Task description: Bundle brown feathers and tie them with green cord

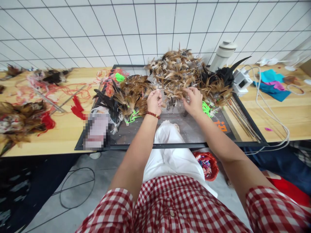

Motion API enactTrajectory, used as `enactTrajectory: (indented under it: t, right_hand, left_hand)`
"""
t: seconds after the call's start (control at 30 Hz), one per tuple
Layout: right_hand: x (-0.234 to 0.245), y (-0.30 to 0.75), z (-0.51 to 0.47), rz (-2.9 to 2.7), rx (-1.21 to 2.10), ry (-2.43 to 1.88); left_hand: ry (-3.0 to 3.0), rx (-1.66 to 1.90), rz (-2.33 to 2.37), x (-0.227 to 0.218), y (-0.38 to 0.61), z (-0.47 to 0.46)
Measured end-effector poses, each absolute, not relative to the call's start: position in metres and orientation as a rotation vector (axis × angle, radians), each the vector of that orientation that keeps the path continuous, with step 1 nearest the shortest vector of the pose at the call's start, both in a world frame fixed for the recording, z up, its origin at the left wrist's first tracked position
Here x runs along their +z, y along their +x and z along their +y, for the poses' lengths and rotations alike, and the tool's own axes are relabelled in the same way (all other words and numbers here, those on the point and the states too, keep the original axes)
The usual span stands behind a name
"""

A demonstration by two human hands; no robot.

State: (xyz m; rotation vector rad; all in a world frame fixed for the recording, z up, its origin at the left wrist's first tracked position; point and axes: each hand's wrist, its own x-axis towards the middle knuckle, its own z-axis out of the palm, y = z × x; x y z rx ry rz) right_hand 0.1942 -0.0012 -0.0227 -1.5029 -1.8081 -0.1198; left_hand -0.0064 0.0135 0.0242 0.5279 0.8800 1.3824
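Note:
A large pile of brown feathers (175, 69) lies on the clear-topped, black-framed panel (131, 137) before me. My left hand (155, 102), with a beaded bracelet at the wrist, is closed at the pile's near edge. Its fingertips pinch what looks like a small brown feather, partly hidden. To its right, my right hand (193, 99) touches the front of the pile, thumb and fingers curved and somewhat apart. Left of my hands are brown feather bunches (136, 94) with green ties (133, 117). More bunches with black feathers (224, 76) lie to the right, near green strands (206, 108).
A pale bottle (222, 55) and white charger (241, 81) with a cable stand at right. A blurred-out flat item (97, 129) lies at the panel's left corner. Red tassels (78, 108) and more feathers (21, 119) are further left. Below is a red bin (213, 168).

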Motion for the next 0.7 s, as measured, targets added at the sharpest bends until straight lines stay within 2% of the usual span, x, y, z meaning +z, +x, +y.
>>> enactTrajectory:
  t: [0.17,0.3,0.47,0.7]
  right_hand:
    - [-0.012,0.167,-0.009,-2.349,-0.108,-1.181]
    - [-0.013,0.155,-0.006,-2.494,-0.1,-1.172]
    - [-0.021,0.16,-0.001,-2.079,0.058,-1.275]
    - [-0.022,0.154,0.003,-1.323,0.652,-1.032]
  left_hand:
    - [0.641,1.372,0.955,0.021,-0.002,0.012]
    - [0.689,1.37,0.971,0.016,0.001,0.012]
    - [0.723,1.342,0.943,0.011,0.006,0.011]
    - [0.728,1.299,0.863,0.01,0.021,0.001]
